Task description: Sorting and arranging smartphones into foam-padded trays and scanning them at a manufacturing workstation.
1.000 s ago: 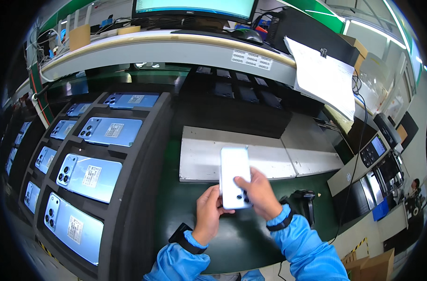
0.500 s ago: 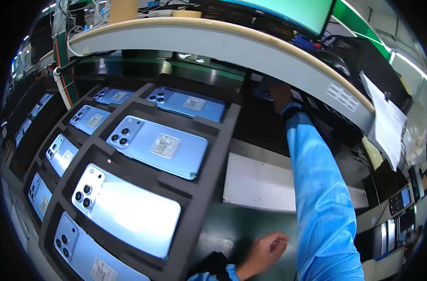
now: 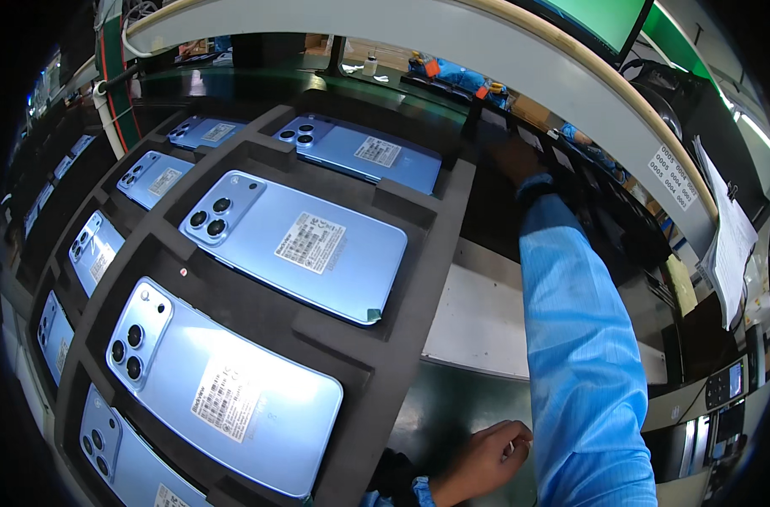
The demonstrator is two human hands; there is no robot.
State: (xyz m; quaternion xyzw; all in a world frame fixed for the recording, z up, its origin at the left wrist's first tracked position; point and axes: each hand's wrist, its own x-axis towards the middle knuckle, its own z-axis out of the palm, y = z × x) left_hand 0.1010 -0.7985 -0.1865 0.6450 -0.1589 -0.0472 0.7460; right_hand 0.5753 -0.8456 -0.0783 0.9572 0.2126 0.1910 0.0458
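My right arm, in a light blue sleeve, reaches forward beneath the shelf. My right hand is in deep shadow there, beside a row of dark upright slots; its fingers and anything in them cannot be made out. Low in the middle, my left hand rests over the dark green bench, fingers curled in, nothing visible in them. To its left is a dark grey foam tray holding several light blue phones, backs up. The nearest whole phone and the one behind it carry white labels.
A grey shelf with a wooden edge arches over the bench, a monitor above it. Clipped papers hang at the right. A white panel lies below my right arm. More phones stand at the far left.
The view has shifted, so the tray looks larger and the shelf sits higher. My right hand stays under the shelf; the bluish phone by it earlier is no longer distinct. My left hand stays curled.
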